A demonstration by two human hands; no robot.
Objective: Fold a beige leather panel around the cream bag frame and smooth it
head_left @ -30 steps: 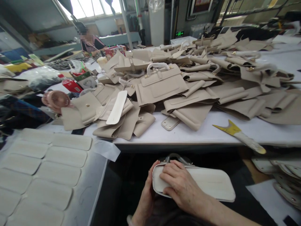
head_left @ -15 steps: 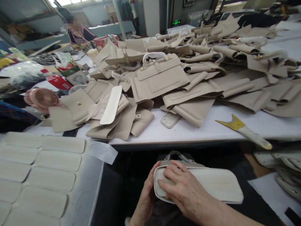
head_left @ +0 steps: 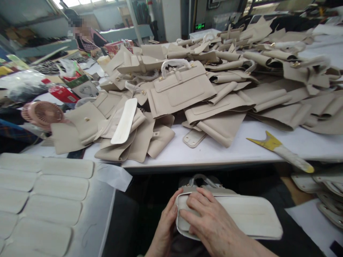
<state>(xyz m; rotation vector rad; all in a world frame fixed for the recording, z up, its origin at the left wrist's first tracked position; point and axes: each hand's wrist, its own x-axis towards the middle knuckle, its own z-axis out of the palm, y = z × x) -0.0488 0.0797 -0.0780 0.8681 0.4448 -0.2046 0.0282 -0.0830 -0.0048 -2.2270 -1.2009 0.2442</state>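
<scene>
A beige bag (head_left: 211, 189) with a clear-wrapped handle is low in front of me, its long rounded white base panel (head_left: 252, 216) facing up. My left hand (head_left: 167, 223) grips the left end of the bag, fingers along the rim and its palm side partly hidden. Across the panel's left part lies my right hand (head_left: 210, 217), its fingers spread and slightly bent, pressing on the white surface. The bag's sides below the panel are hidden.
Beige bag pieces (head_left: 182, 87) are heaped on the white table (head_left: 160, 157). White panels (head_left: 59, 187) lie in rows at left. A yellow-ended tool (head_left: 281, 151) rests at right, a pink fan (head_left: 44, 114) at left. A person (head_left: 85, 35) is at the back left.
The bag and both hands appear slightly lower in view. The hands keep nearly the same hold, and the table scene has shifted a little with the camera.
</scene>
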